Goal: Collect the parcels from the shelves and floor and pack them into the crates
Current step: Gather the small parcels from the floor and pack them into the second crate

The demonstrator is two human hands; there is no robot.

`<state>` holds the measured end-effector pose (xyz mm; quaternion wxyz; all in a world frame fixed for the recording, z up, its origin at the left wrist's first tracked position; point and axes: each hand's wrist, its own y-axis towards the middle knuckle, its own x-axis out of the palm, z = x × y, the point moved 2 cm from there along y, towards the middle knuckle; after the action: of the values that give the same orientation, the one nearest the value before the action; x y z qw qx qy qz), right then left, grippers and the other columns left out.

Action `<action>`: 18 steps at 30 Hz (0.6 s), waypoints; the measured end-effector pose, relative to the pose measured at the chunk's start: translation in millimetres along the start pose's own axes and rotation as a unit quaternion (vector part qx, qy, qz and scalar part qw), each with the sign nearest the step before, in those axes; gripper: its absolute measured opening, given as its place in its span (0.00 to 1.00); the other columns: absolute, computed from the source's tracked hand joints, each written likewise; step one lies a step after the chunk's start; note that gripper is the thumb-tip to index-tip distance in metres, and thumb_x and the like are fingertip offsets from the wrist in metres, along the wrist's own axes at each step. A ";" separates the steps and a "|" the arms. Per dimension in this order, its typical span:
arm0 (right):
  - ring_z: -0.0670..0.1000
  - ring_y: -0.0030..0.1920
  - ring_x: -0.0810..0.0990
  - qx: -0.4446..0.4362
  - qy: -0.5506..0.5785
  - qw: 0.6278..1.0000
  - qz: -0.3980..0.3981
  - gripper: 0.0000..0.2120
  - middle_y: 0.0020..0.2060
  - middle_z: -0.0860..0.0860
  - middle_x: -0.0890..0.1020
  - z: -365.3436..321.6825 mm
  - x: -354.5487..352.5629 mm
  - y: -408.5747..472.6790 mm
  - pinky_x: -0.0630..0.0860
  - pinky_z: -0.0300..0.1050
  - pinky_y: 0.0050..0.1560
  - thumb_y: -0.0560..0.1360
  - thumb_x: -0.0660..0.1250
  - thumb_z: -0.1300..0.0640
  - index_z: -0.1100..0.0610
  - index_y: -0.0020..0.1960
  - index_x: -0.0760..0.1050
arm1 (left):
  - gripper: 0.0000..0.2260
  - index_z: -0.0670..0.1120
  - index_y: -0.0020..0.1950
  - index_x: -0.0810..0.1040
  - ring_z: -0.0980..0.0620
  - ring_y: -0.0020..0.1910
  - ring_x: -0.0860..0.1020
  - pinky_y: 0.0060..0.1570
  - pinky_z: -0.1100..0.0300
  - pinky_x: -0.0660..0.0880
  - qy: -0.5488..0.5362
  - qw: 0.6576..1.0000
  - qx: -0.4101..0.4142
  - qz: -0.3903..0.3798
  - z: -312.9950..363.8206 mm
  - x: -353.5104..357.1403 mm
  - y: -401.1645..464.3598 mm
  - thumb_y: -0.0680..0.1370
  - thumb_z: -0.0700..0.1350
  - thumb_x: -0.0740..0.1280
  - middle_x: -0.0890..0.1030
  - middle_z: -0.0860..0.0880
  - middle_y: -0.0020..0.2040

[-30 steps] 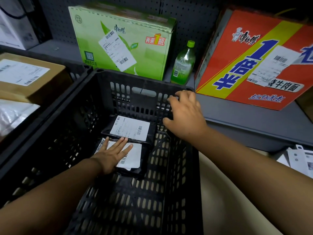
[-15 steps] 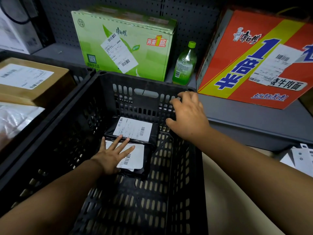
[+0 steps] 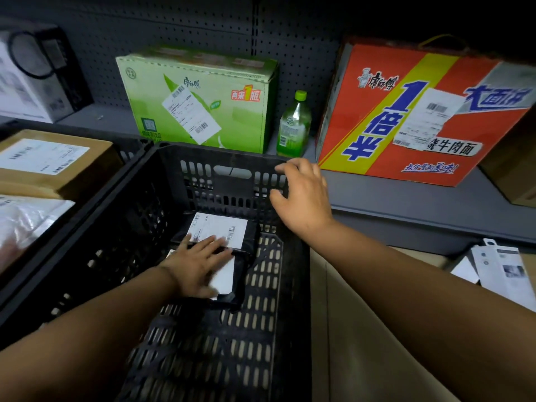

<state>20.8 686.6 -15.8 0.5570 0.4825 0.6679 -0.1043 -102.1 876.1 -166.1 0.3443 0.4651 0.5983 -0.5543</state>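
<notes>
Left hand (image 3: 197, 262), fingers straight and spread, palm down on the near parcel (image 3: 229, 281) on the crate (image 3: 220, 153) floor. It grips nothing; judged a flattening press, so the soft black bag lies level and takes little room. Fingertips reach to 12 o'clock, onto the label of the far parcel (image 3: 232, 227). The two parcels touch, and the near one seems to overlap the far one's edge; which lies on top there cannot be told, as the hand covers the seam. Both sit label-up against the far wall, which leaves the near half of the floor bare, presumably for more parcels.

Right hand (image 3: 301, 195), at 1 o'clock from the left, is at the crate's far right corner, fingers loosely curled, tips at the rim. Whether it clasps the rim or only touches it cannot be told. Likely purpose: to steady the crate while the other hand presses.

Outward, at 9 o'clock, a second crate (image 3: 130, 146) abuts this one and holds a brown box (image 3: 55, 161) and a clear bag (image 3: 26, 227).

On the shelf (image 3: 406, 204) at 12 o'clock stands a green carton (image 3: 197, 103), with a bottle (image 3: 294, 126) just beside it. A red carton (image 3: 420, 117) leans back at 2 o'clock. Both cartons bear shipping labels, so are probably parcels not yet collected.

At 3 o'clock, low down, white packets (image 3: 499, 271) lie on cardboard.
</notes>
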 end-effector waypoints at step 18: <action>0.54 0.69 0.61 -0.015 -0.148 0.986 -0.081 0.32 0.69 0.51 0.63 199.4 -131.2 -82.1 0.59 0.50 0.68 0.73 0.65 0.49 0.54 0.73 0.59 | 0.29 0.48 0.73 0.63 0.46 0.71 0.63 0.68 0.51 0.60 -0.125 0.896 0.136 0.403 208.7 -251.3 43.0 0.75 0.57 0.60 0.68 0.48 0.70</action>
<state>75.3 440.3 -9.0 0.6463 0.3973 0.6169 -0.2093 -0.4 625.0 21.3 0.5438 0.6356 0.2306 -0.4971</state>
